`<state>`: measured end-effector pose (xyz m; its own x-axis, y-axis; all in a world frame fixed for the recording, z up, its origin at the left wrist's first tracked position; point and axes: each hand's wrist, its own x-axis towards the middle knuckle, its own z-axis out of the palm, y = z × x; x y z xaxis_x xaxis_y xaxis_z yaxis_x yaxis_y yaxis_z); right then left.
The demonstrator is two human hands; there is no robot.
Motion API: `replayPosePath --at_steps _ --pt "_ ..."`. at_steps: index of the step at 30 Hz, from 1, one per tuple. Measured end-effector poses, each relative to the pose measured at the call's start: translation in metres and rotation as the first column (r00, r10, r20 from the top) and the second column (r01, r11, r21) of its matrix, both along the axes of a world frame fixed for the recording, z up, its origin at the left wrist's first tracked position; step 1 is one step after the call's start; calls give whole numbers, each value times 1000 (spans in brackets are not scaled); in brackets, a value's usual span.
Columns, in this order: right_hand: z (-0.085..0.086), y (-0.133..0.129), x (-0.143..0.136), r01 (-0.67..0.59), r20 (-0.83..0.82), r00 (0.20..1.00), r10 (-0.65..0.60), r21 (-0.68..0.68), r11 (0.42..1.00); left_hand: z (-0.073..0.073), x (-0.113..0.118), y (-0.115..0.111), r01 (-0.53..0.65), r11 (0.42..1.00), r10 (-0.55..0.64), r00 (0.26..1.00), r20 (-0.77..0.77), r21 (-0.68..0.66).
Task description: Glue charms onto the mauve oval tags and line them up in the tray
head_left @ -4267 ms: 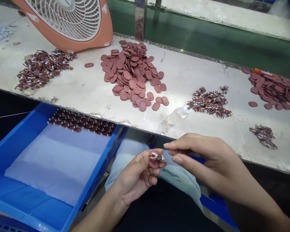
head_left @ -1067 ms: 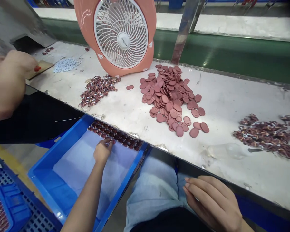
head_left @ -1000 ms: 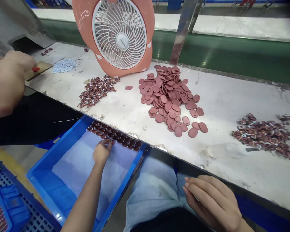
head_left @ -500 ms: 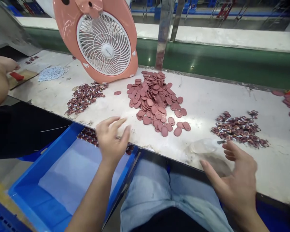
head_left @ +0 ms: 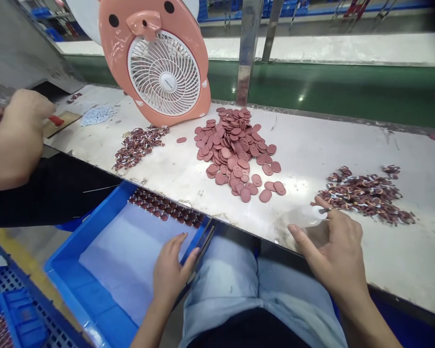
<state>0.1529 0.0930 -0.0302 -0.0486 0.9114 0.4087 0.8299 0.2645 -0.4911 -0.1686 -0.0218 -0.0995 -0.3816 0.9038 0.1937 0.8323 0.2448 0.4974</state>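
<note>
My left hand (head_left: 172, 268) hangs over the near right side of the blue bin (head_left: 70, 285), fingers spread and nothing in them. Neat rows of small dark red pieces (head_left: 166, 210) lie in that bin beside a pale sheet (head_left: 125, 261). On the worktable, a translucent squeeze bottle (head_left: 302, 216) with a dark tip lies between the thumb and fingers of my right hand (head_left: 333, 249); its outline is faint. Close to those fingers is a pile of small brown-red pieces with pale ties (head_left: 366, 195). A heap of flat reddish oval discs (head_left: 235, 150) sits mid-table.
An orange animal-shaped fan (head_left: 166, 72) stands behind the heap. Left of it are another pile of tied pieces (head_left: 137, 147) and pale blue bits (head_left: 97, 116). A co-worker's hand (head_left: 29, 116) is at far left, near a red item. A metal post (head_left: 247, 53) rises behind.
My left hand has dropped from the table edge to over the bin. My right hand has moved slightly left around the bottle, which has shifted left too. The view has turned left.
</note>
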Motion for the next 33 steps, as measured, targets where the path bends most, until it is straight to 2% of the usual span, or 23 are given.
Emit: replayPosePath --at_steps 3,7,16,25,27,28,29,30,31,33 --pt "0 1 0 -7 6 1000 7 11 1000 -23 12 -18 -16 978 25 999 39 -208" --pt "-2 2 1 -21 10 1000 21 15 1000 -33 18 -23 -42 947 67 995 69 -320" --pt "-5 2 2 -36 32 999 35 28 999 -34 32 -40 5 931 34 994 102 -364" --pt "-5 3 1 -24 26 999 24 2 1000 -37 46 -54 24 947 6 996 91 -320" --pt "-4 3 1 -20 22 1000 20 -19 1000 -28 44 -47 31 971 -17 998 62 -235" --pt "-3 3 1 -21 20 1000 21 -32 999 -19 42 -38 35 989 -31 999 25 -143" --pt "-3 3 1 -23 17 1000 24 -44 999 -7 40 -25 52 998 -52 998 -44 18" --pt "-3 3 2 -27 15 1000 28 -57 998 8 38 -7 80 978 -55 990 -129 193" --pt "-2 3 2 -31 12 999 32 -69 997 26 36 14 110 925 -34 977 -209 364" --pt "-1 4 3 -42 9 999 43 -94 995 62 33 64 191 824 -20 951 -310 534"
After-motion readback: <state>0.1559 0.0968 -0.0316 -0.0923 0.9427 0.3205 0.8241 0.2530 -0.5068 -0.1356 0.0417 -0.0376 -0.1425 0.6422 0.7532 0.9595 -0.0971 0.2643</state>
